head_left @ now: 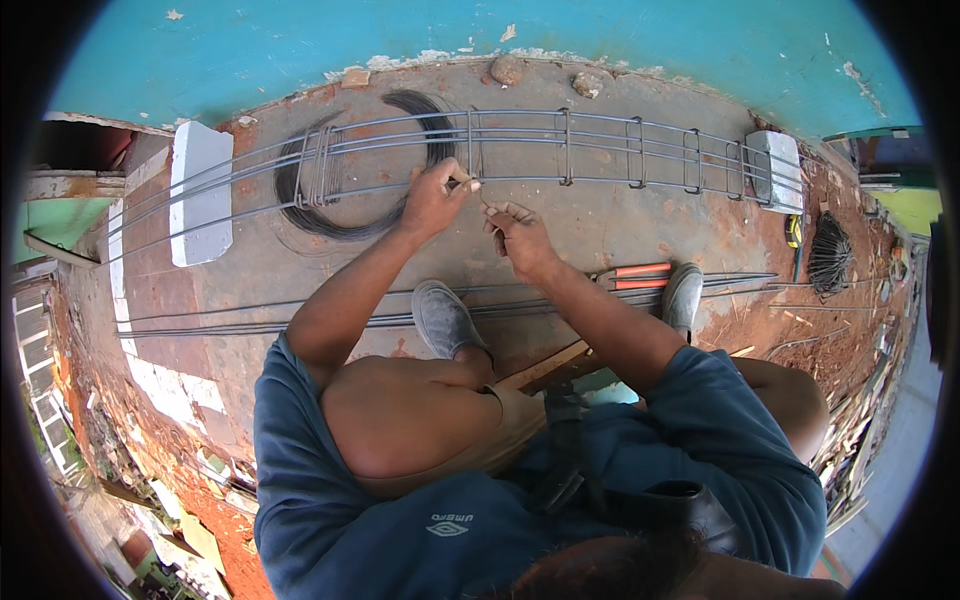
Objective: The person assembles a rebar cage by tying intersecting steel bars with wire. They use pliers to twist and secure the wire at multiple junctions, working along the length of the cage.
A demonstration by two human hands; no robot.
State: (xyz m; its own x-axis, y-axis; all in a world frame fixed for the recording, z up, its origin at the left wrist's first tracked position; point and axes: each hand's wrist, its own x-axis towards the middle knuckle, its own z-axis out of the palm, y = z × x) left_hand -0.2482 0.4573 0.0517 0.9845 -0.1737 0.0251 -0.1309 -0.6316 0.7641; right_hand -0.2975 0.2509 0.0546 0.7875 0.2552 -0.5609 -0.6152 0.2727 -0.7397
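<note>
A long cage of steel reinforcing bars (600, 146) with square stirrups (566, 150) stretches across in front of me, raised on two pale blocks. At its near bar, beside one stirrup, my left hand (436, 200) is closed, thumb and forefinger together; what they pinch is too small to make out. Just to the right and nearer me, my right hand (520, 240) has its fingertips closed on a thin piece of tie wire (483, 196) that rises toward the bar. Behind my left hand, a dark coil of wire (290, 180) lies under the cage, with several stirrups bunched above it.
The left block (200, 195) and right block (775, 170) hold up the cage. Loose bars (370, 322) lie by my feet, with red-handled cutters (640, 276) over them. A tape measure (793, 231) and a dark wire bundle (829, 255) lie right. A turquoise wall (480, 30) stands behind.
</note>
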